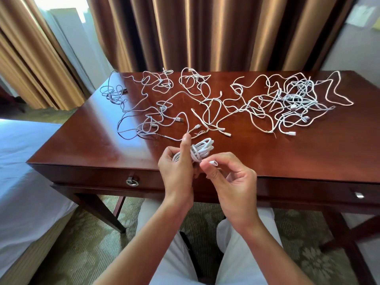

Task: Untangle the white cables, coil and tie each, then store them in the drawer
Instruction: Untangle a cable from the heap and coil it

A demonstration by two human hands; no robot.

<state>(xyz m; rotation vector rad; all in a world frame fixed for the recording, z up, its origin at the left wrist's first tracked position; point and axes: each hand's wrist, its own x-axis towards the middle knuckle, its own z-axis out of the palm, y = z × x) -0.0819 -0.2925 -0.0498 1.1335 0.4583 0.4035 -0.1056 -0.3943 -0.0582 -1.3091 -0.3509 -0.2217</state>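
My right hand [230, 177] pinches the plug [213, 163] of the coil [200, 151] between thumb and forefinger; my left hand [176, 169] curls round the coil, thumb upright. The coil hangs just above the desk's [82, 145] near edge. It looks light, limp and springy, so I judge the waist the best place to grip. Loose cables [226, 103] sprawl behind the coil; the drawer [98, 177] below it is closed.
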